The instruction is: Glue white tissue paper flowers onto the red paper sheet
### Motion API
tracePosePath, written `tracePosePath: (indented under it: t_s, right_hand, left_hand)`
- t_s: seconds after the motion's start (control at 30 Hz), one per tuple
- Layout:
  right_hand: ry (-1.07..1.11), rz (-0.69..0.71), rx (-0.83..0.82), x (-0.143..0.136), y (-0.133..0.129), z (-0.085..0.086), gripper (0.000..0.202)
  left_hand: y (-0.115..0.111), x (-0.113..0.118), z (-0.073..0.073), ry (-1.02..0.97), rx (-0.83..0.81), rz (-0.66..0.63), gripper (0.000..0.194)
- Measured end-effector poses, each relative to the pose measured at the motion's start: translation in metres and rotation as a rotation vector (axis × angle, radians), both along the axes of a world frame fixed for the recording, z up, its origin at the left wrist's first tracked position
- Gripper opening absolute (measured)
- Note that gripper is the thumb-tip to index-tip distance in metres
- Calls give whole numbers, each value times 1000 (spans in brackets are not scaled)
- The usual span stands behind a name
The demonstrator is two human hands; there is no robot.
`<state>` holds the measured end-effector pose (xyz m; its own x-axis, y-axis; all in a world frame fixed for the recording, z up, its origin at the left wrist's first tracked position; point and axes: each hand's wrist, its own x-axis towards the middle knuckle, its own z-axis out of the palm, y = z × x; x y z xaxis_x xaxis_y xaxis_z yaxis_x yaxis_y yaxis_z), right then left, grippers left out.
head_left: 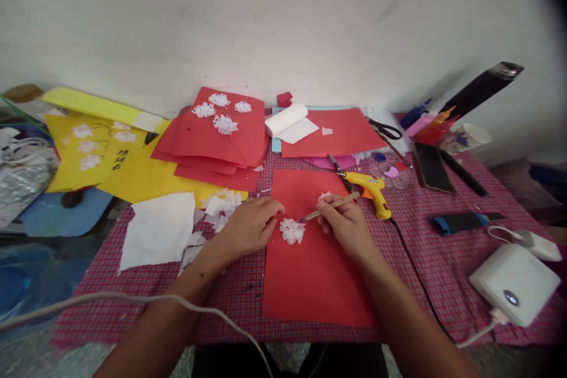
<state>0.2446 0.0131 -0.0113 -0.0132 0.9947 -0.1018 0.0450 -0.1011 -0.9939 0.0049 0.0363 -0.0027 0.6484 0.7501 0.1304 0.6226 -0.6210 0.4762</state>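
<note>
My right hand is closed round a thin wooden-handled paintbrush, its purplish tip at the upper right edge of a crumpled white paper flower. The flower lies on a red sheet in front of me. My left hand rests at the sheet's left edge, beside the flower, with fingers bent together; whether they hold anything is hidden. Another white paper piece shows partly behind my right hand.
A yellow glue gun with a black cord lies right of the sheet. A palette, phone and white power bank are farther right. Red sheets and white paper lie left. A cable crosses my left forearm.
</note>
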Motion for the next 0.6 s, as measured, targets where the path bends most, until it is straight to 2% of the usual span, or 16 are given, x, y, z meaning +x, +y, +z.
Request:
tracePosePath:
  t_s: [0.2, 0.33, 0.47, 0.53, 0.6]
  right_hand:
    - [33, -11, 54, 1, -3, 4, 23]
    - [61, 16, 113, 2, -5, 8, 11]
    - [-25, 33, 168, 7, -17, 30, 10]
    - [-130, 45, 201, 10, -31, 42, 10]
    - [-280, 39, 228, 11, -51, 47, 10]
  left_hand:
    - [3, -3, -6, -48, -12, 21, 16]
    - [2, -6, 4, -47, -39, -6, 14]
    - [-2, -10, 18, -31, -88, -72, 33]
    - [-5, -12, 21, -20, -100, -71, 45]
    - [-8, -12, 20, -4, -96, -66, 55]
